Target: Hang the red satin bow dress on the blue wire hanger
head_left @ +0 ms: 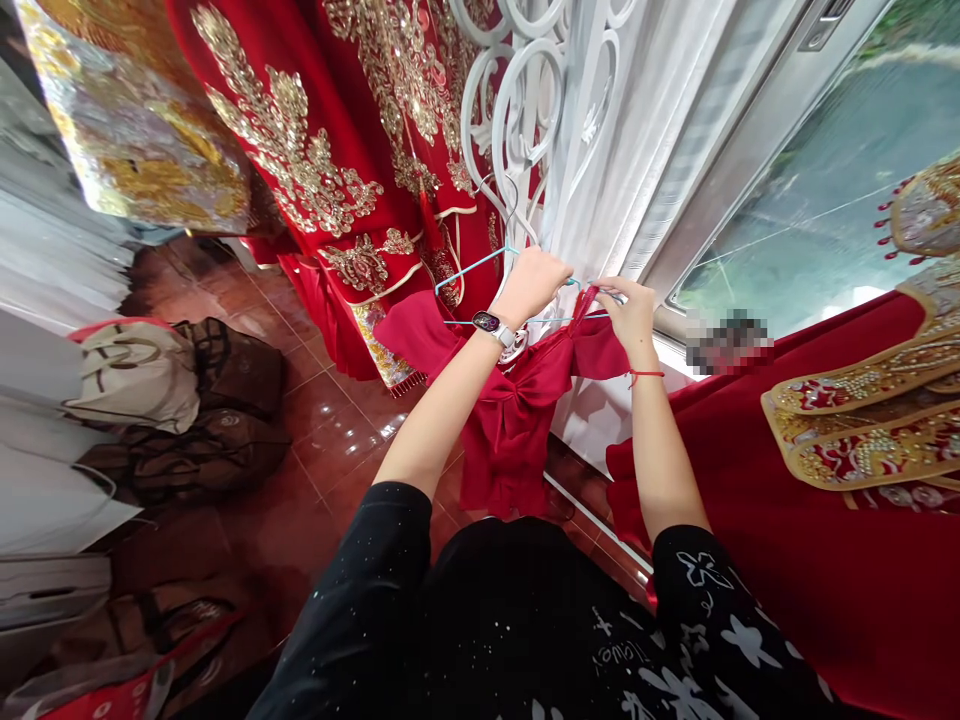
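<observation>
A dark red dress [510, 420] with gathered fabric at the chest hangs in front of me on a thin light-blue hanger [471, 270]. My left hand [532, 282], with a smartwatch [487, 322] on the wrist, is closed around the hanger's right arm near its top. Close beside it, my right hand [628, 308] pinches the dress's red shoulder strap [582, 308] at the hanger's right side. A red cord bracelet [646, 373] circles that wrist. The hanger's hook [511, 190] rises in front of white scrollwork. My left fingertips are partly hidden behind the hand.
Red garments with gold sequin embroidery [300, 150] hang at the upper left. White metal scrollwork [525, 90] and a framed glass pane [810, 190] stand ahead. Bags [142, 370] lie on the red tiled floor [330, 440]. Another embroidered red garment [840, 440] is at the right.
</observation>
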A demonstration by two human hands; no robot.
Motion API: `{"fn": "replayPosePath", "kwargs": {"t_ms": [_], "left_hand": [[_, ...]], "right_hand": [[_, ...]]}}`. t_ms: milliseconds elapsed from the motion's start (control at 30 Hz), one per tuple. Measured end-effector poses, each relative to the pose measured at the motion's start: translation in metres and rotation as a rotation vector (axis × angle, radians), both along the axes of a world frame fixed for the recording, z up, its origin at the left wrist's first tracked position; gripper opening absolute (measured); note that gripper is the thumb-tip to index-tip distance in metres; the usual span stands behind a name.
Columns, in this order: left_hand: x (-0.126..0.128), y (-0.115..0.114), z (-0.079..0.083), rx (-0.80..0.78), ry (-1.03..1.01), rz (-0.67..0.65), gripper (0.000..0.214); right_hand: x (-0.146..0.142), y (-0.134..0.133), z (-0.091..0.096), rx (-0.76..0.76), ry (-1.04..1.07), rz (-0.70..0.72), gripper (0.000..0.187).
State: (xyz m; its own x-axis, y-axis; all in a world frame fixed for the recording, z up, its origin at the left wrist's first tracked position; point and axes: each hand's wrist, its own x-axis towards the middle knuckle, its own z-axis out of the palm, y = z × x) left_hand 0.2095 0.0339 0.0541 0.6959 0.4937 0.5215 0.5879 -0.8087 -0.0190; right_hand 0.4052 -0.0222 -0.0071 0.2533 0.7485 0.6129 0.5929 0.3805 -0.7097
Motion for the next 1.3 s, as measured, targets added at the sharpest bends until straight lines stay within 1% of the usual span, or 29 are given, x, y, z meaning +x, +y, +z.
{"fn": "replayPosePath", "kwargs": {"t_ms": [167, 400, 533, 767, 833, 900, 1000, 1100, 1200, 1300], "left_hand": [[0.002, 0.003, -0.004, 0.019, -0.023, -0.005, 0.027], [0.004, 0.002, -0.003, -0.022, -0.027, 0.005, 0.031], [0.005, 0.004, -0.005, 0.008, -0.049, -0.007, 0.029], [0.004, 0.0, -0.001, -0.022, -0.007, 0.022, 0.029], [0.003, -0.002, 0.001, -0.028, 0.011, 0.024, 0.029], [0.002, -0.005, 0.004, -0.029, 0.024, 0.022, 0.029], [0.0, -0.01, 0.008, -0.045, 0.044, 0.031, 0.031], [-0.002, -0.014, 0.011, -0.074, 0.056, 0.029, 0.031], [-0.002, -0.016, 0.012, -0.09, 0.063, 0.017, 0.03], [0.001, -0.016, 0.009, -0.089, 0.059, 0.02, 0.029]], "right_hand": [[-0.004, 0.003, -0.004, -0.018, 0.063, -0.009, 0.018], [-0.003, 0.003, 0.006, -0.024, 0.071, 0.057, 0.013], [-0.008, 0.003, 0.009, -0.013, 0.085, 0.027, 0.01], [-0.008, 0.005, 0.004, 0.031, 0.031, -0.022, 0.006], [-0.005, 0.004, 0.002, 0.021, -0.002, -0.003, 0.005], [0.0, 0.002, 0.0, -0.004, -0.042, 0.048, 0.008], [0.014, -0.002, -0.009, -0.012, -0.036, 0.097, 0.024], [0.033, -0.009, -0.027, -0.045, 0.126, 0.128, 0.04], [0.046, -0.021, -0.048, -0.198, 0.259, 0.234, 0.048], [0.053, -0.036, -0.061, -0.319, 0.291, 0.32, 0.051]]}}
